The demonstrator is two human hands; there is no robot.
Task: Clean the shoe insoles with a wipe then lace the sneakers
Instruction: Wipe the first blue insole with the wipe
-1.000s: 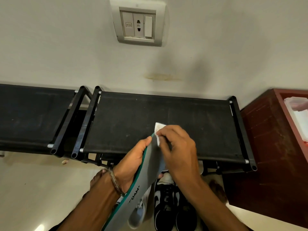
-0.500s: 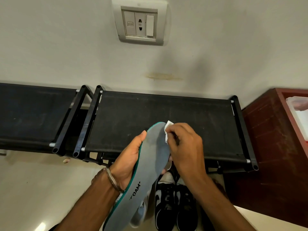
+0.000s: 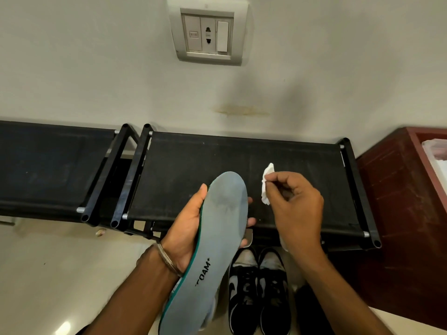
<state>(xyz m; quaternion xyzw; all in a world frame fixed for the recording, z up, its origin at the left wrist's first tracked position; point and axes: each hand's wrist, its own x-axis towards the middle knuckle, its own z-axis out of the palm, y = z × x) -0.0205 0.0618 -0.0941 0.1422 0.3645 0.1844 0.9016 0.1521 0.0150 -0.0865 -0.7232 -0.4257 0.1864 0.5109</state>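
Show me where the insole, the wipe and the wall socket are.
insole (image 3: 217, 238): head view, grey top surface, mid-length.
wipe (image 3: 266, 187): head view, crumpled white middle.
wall socket (image 3: 208, 36): head view, centre plug holes.

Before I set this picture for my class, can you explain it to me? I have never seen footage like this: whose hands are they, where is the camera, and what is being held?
There is no machine here. The picture comes from a wide-angle camera worn on a person's head, looking forward and down at their own two bare hands. The left hand grips a grey insole with a green edge, top side facing up. The right hand pinches a small white wipe, held off to the side, not touching the insole. Behind the hands stands a black shoe rack against a wall. On the floor below sits a pair of black and white sneakers.
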